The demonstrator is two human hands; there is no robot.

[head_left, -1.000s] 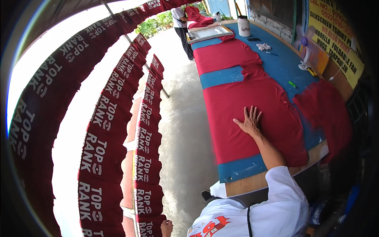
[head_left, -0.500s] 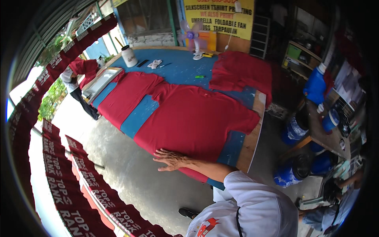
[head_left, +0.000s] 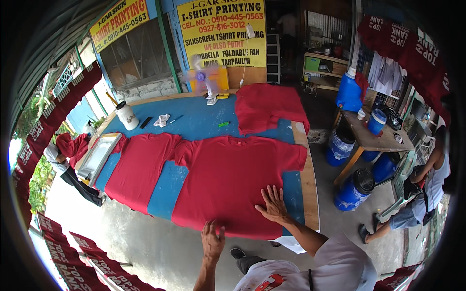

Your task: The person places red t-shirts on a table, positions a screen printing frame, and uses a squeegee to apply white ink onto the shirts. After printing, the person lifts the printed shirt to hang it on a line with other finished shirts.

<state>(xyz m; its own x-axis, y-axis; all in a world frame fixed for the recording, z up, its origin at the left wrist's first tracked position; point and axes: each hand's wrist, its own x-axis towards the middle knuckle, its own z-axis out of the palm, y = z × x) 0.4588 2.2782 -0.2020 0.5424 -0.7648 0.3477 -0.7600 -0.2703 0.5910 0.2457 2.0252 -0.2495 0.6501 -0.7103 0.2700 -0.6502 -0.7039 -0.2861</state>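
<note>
A red T-shirt (head_left: 228,184) lies spread face up on the blue-topped table (head_left: 194,119), neckline toward the far side. My right hand (head_left: 273,206) rests flat on the shirt's lower right part, fingers apart. My left hand (head_left: 212,240) is at the near hem, palm down with its fingers stretched out and nothing held; whether it touches the cloth is unclear. Left of this shirt lies a second red T-shirt (head_left: 141,169), also spread out. A pile of red shirts (head_left: 269,109) sits at the table's far right corner.
A framed screen (head_left: 98,155) lies at the left end. Along the back stand a white jar (head_left: 127,116) and a spinning fan (head_left: 206,80); a green item (head_left: 224,124) lies nearer. Blue drums (head_left: 354,191) and a side table (head_left: 378,133) stand right. People (head_left: 73,167) are at both sides.
My right hand has moved from the shirt's near left edge to its lower right. My left hand has come into view at the hem. The head view has shifted, and the shirt looks straighter.
</note>
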